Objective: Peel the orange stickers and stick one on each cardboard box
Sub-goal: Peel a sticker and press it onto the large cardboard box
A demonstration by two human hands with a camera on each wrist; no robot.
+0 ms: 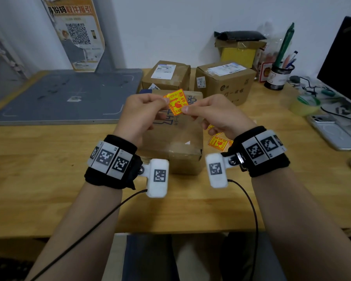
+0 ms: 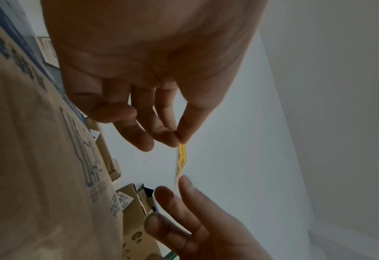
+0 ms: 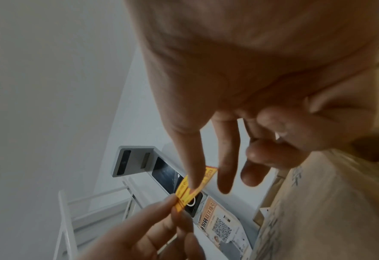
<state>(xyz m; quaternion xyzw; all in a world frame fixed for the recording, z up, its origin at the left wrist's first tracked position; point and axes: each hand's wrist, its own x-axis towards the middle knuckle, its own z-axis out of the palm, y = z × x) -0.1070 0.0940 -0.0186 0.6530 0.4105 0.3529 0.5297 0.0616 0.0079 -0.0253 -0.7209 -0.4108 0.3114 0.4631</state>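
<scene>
An orange sticker (image 1: 175, 102) with red print hangs in the air between both hands, above the near cardboard box (image 1: 176, 142). My left hand (image 1: 166, 100) pinches its upper left corner between thumb and forefinger. My right hand (image 1: 184, 109) pinches its lower right corner. The left wrist view shows the sticker (image 2: 181, 158) edge-on below the left fingertips (image 2: 179, 139). In the right wrist view the right thumb lies over the sticker (image 3: 201, 189). Two more cardboard boxes (image 1: 166, 76) (image 1: 225, 82) stand behind. Loose orange stickers (image 1: 217, 141) lie on the table right of the near box.
A grey board (image 1: 69, 94) lies on the wooden table (image 1: 49, 169) at the left. At the right are a pen cup (image 1: 278, 76), a tape roll (image 1: 306, 104), a phone (image 1: 332, 130) and a monitor (image 1: 344, 61). A yellow box (image 1: 237, 53) stands against the back wall.
</scene>
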